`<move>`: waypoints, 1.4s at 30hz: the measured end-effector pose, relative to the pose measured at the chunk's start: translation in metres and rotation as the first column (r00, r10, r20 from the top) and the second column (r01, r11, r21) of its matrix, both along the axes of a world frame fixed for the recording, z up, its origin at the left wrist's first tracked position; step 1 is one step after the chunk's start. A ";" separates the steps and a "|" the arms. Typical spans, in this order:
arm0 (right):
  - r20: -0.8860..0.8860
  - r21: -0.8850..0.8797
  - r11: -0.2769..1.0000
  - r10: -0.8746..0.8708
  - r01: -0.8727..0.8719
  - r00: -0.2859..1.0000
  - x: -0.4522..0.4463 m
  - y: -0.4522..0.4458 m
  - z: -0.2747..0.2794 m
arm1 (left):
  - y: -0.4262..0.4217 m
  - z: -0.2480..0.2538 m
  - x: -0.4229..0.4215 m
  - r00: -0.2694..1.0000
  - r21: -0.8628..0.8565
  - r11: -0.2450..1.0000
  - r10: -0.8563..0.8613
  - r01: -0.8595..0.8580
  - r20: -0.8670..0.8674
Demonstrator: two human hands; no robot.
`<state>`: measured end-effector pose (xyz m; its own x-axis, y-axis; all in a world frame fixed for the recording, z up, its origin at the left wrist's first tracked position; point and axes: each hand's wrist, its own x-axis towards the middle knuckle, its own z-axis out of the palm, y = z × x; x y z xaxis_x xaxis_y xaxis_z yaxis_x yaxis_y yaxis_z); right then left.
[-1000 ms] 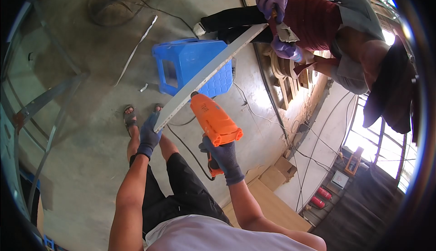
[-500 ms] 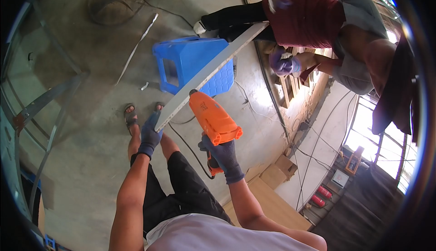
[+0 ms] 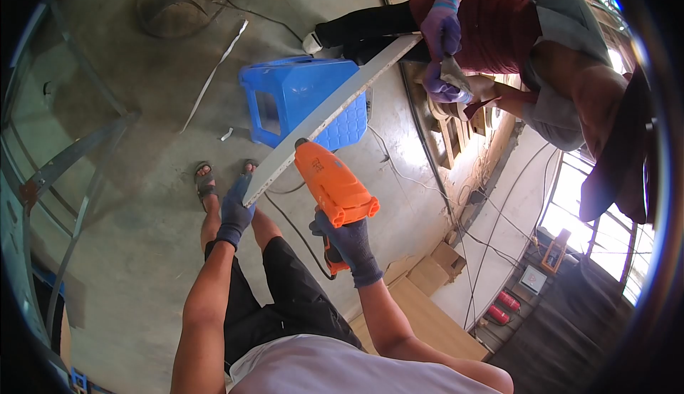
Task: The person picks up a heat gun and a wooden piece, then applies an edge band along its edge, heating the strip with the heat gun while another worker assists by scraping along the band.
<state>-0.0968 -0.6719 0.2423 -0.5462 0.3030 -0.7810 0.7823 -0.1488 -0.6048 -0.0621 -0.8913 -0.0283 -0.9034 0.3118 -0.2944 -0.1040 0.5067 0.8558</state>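
Observation:
A long pale board (image 3: 335, 102) slants across the view, over a blue plastic stool (image 3: 292, 95). My left hand (image 3: 236, 209), in a dark grey-blue glove, grips the board's near end. In my right hand (image 3: 347, 244), gloved alike, is an orange power tool (image 3: 333, 184), held by its handle. The tool's dark nose touches or nearly touches the board's edge; its tip is too small to make out. At the board's far end stands a co-worker in purple gloves (image 3: 442, 34), with a scraper-like blade (image 3: 454, 75) in hand.
A metal frame (image 3: 71, 152) stands at the left. A round stand base (image 3: 184, 6) is at the top left. White strips (image 3: 217, 73) and cables lie on the floor. Wooden pieces (image 3: 452, 134), cardboard (image 3: 431, 276) and two red cylinders (image 3: 499, 313) are at the right.
The co-worker's gloved hands moved apart and came back together near the board's far end. My orange tool has shifted slightly left along the board; my left hand has barely moved.

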 end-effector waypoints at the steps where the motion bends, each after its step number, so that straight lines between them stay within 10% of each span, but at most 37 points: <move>1: 0.002 0.001 1.000 -0.004 0.004 1.000 0.000 0.000 0.000 | 0.000 0.001 0.000 1.000 -0.003 1.000 0.005 -0.005 -0.006; 42: -0.037 0.098 0.985 -0.140 0.143 0.990 0.000 0.000 0.007 | -0.030 0.006 0.008 0.999 0.003 1.000 0.002 -0.002 -0.045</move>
